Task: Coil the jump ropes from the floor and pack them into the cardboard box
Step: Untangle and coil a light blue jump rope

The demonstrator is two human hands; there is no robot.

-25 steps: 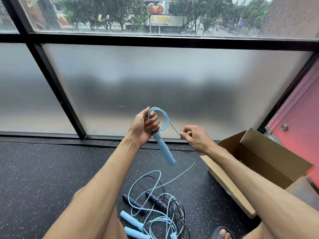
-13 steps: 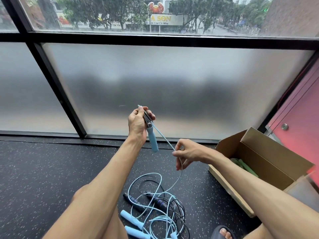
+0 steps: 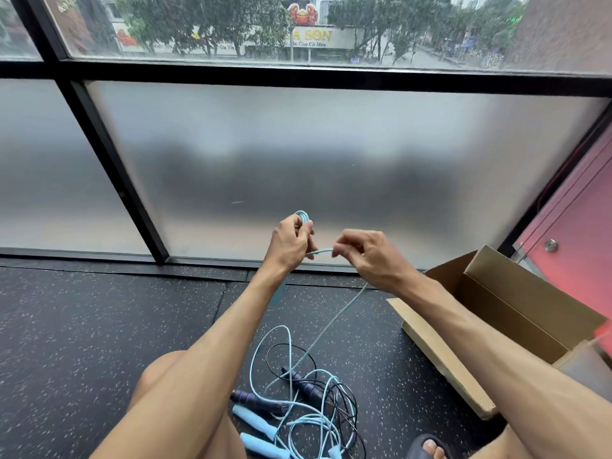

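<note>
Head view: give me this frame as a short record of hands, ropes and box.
Left hand: grips a small coil of the light blue rope
Right hand: pinches that rope beside the coil
Rope tail: trails down to the floor
Floor pile: blue and black ropes, tangled
Cardboard box: open, on the right, contents unseen

I seem to be sitting in a gym or fitness studio. Black rubber floor tiles flecked with pale specks [image 3: 99,326] spread under me, and light-blue and black jump ropes [image 3: 298,409] lie tangled at six o'clock. A black-framed wall of frosted glass [image 3: 298,154] fills twelve o'clock, with a tree-lined street [image 3: 430,56] visible above it.
</note>
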